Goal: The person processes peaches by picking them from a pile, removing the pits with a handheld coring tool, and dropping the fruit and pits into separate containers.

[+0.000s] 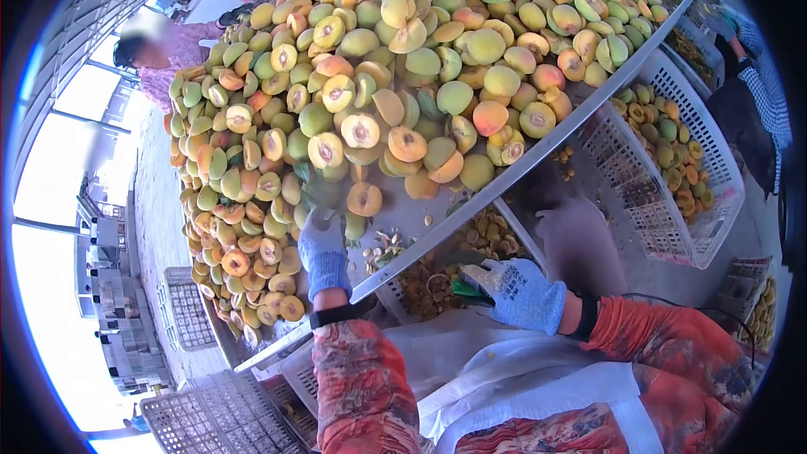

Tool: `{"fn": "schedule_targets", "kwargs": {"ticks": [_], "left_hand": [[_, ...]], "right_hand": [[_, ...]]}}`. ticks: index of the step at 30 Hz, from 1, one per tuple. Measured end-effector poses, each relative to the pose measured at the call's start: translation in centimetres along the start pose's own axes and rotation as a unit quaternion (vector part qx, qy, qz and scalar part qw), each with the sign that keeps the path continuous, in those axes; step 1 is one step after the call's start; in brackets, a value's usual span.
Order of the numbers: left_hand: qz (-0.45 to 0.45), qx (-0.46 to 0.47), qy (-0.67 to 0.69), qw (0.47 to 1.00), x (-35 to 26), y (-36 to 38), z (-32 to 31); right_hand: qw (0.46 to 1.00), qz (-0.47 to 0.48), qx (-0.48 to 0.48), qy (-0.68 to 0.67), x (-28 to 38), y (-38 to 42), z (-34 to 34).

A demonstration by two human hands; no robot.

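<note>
A big heap of apricot-like fruit (361, 130), many pieces halved with stones showing, covers the metal table (538, 147). My left hand (323, 244), in a blue glove, is at the heap's near edge; its fingertips are blurred, so whether they hold anything is unclear. A cut fruit half (364, 199) lies just beyond and right of it. In my right hand (521, 287), also gloved in blue, is a green-handled tool (469, 289), held over the near side of the table's edge. Small stones and scraps (385, 250) lie between the hands.
Below the rim, a crate holds fruit pieces (496, 235). A white crate (714, 160) with fruit stands at the right. Empty-looking crates (218, 420) are at the lower left. One person (155, 55) is at the upper left, another person's checked sleeve (763, 97) at the right.
</note>
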State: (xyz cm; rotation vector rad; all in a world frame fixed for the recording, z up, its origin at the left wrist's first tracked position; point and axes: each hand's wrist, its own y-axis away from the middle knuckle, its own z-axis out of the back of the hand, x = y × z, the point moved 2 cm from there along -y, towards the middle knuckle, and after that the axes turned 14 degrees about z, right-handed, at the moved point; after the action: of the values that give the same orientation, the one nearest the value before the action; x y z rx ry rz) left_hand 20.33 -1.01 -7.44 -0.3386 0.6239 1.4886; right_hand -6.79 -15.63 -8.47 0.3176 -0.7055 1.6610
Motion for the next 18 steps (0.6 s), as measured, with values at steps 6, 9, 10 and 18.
{"fn": "schedule_targets", "kwargs": {"ticks": [6,9,10,18], "left_hand": [[-0.079,0.02,-0.236,0.968,-4.6,0.6,-6.5],[-0.095,0.116,-0.001,0.989,-2.1,1.9,-4.9],[-0.063,0.212,0.207,0.953,-2.5,3.5,-3.5],[0.149,0.316,0.667,0.658,-0.4,15.0,1.4]], "right_hand": [[0.999,0.001,-0.032,-0.038,-0.6,0.4,1.6],[0.999,-0.026,0.0,-0.029,-0.1,0.1,1.8],[0.995,-0.039,-0.059,-0.066,0.3,-0.1,2.3],[0.992,0.052,-0.068,-0.089,5.8,-3.5,3.8]]}}
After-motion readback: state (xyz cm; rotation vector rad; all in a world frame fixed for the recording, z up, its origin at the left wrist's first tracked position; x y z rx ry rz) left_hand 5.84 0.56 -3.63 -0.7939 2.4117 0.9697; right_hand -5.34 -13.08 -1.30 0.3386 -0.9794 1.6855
